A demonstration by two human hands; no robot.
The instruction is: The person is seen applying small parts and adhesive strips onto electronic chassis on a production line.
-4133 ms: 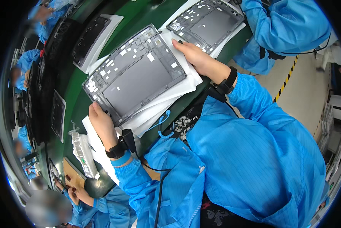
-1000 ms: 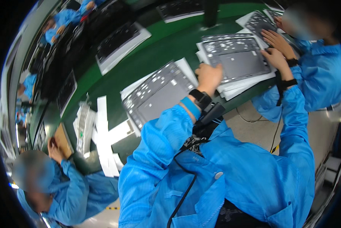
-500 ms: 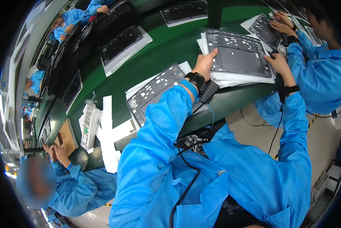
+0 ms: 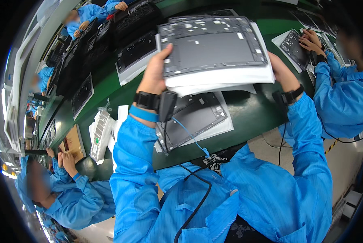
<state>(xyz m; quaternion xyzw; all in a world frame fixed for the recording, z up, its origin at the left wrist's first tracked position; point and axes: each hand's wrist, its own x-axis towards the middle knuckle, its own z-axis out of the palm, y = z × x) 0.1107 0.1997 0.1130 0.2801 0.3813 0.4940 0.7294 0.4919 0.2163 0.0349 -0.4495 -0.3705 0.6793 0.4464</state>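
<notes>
My left hand (image 4: 154, 75) grips the left edge of a dark grey device housing panel (image 4: 213, 46), thumb on its top face. At the opposite edge my right hand (image 4: 282, 72) holds the same load, its fingers mostly hidden beneath. The panel is a flat rectangle with small white pieces along its far part and rim. White sheets (image 4: 226, 79) lie under it and are carried with it. Below and nearer to me, a second dark grey panel (image 4: 199, 117) lies on white sheeting on the green table, partly covered by the raised load and my left wrist.
More dark panels on white sheets (image 4: 126, 75) lie on the green table (image 4: 254, 117). A clear plastic tray (image 4: 100, 139) stands at left. Co-workers in blue sit left and right; the right one's hands (image 4: 311, 42) touch another panel (image 4: 292, 48). Cables hang from both my wrists.
Both my hands have lifted the panel with its white sheets off the table and carried it left, over the second panel.
</notes>
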